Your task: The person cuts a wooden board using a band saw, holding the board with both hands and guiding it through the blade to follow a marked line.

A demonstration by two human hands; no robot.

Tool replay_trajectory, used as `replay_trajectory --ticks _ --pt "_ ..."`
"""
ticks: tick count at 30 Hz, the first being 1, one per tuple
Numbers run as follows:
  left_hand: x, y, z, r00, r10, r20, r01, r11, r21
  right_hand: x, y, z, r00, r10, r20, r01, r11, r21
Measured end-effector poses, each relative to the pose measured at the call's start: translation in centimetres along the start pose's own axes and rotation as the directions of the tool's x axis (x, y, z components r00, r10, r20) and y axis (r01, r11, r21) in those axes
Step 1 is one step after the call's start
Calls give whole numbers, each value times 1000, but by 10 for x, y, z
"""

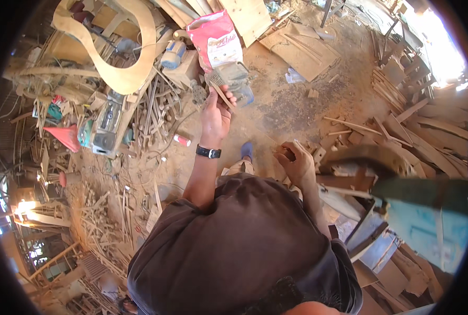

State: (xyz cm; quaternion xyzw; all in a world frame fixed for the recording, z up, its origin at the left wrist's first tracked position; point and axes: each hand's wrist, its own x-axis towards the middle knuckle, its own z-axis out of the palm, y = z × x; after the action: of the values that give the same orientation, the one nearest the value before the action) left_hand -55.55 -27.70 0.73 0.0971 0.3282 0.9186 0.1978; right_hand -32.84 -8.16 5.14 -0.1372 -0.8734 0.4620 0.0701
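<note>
My left hand (218, 118), with a black-strapped watch on its wrist, is raised ahead of my body. Its fingers close round a slim wooden fork-like tool (217, 82), whose wide slotted end points up and away. Beyond it are a clear plastic container (244, 97) and a red and white bag (215, 39). My right hand (298, 161) is held lower and to the right, fingers curled in toward the thumb. A faint thin line runs from its fingertips toward the upper left; what it pinches, if anything, is too small to make out.
Wood scraps (160, 100) and a curved wooden panel (131, 79) crowd the left. A blue motor (173, 55) stands beside the bag. Stacked boards (439, 142) and a teal-painted machine (428, 226) are at the right. A red and white can (182, 140) lies on the dusty floor.
</note>
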Motion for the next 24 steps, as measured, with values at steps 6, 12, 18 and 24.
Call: replay_trajectory --ticks 6,12,18,24 --pt "83 29 4 992 -90 -90 111 960 258 112 -10 37 966 -117 -229 72 978 -196" --pt "158 50 -24 999 23 -31 -16 979 202 168 -45 21 970 233 -70 -235 972 -27" --pt "202 11 -15 978 -153 -139 191 928 319 201 -22 25 941 231 -246 -215 972 91" --pt "242 -50 -34 925 -340 -170 374 895 244 262 -1 -2 947 256 -192 -244 966 85"
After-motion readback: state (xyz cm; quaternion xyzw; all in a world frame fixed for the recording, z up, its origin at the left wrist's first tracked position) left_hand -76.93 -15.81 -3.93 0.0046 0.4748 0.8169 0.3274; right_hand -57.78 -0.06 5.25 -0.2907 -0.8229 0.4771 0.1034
